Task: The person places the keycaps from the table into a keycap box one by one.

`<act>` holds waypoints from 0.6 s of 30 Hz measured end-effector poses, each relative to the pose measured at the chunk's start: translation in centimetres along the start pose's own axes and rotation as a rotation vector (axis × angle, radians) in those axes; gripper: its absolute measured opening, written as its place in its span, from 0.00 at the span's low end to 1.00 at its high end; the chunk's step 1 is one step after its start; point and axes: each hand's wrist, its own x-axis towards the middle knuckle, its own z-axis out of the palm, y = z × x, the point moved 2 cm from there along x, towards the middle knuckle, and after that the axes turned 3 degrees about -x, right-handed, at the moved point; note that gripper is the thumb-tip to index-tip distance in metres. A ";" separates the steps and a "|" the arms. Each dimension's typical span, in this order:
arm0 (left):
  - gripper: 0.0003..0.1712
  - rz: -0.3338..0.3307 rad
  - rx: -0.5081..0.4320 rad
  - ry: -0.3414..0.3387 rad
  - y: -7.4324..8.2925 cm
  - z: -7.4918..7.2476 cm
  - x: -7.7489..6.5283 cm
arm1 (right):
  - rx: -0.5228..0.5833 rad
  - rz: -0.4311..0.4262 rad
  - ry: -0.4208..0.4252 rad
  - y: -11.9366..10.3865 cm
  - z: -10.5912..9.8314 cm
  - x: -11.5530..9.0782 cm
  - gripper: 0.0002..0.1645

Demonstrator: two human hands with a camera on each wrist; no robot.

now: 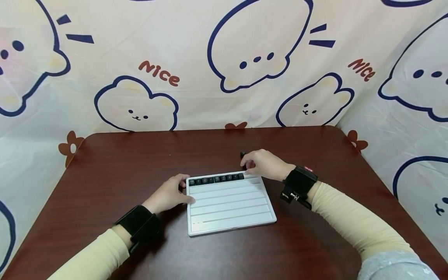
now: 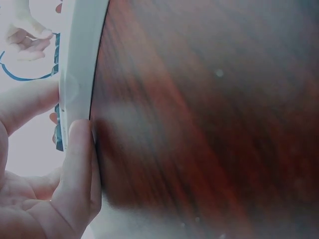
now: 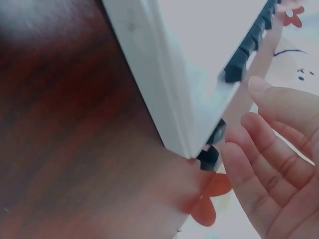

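A white ridged tray point(image 1: 229, 210) lies on the table, with a row of black keycaps point(image 1: 217, 179) along its far edge. My left hand point(image 1: 169, 194) holds the tray's left edge near the far corner, thumb and fingers spread along the side. At the far right corner is my right hand point(image 1: 264, 164), its fingers loosely bent and thumb apart from them in the right wrist view. Two loose dark keycaps, one of them a black keycap point(image 3: 208, 159), show just past that corner, close to the right fingertips. The tray's right end of the far row holds no keycap.
The dark reddish-brown table point(image 1: 140, 155) extends around the tray on all sides. Behind it hangs a pale cloth point(image 1: 196, 109) with cartoon outlines, meeting the table's far edge. Each wrist wears a black strap point(image 1: 141, 225) with a camera.
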 end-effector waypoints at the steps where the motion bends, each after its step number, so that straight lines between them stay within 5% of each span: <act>1: 0.45 -0.001 0.000 0.000 0.0 0.0 0.0 | 0.003 0.006 0.005 0.0 -0.2 0.1 0.13; 18: 0.45 -0.011 0.002 0.003 0.0 0.0 -0.1 | -0.006 0.163 0.036 2.5 -1.8 4.0 0.11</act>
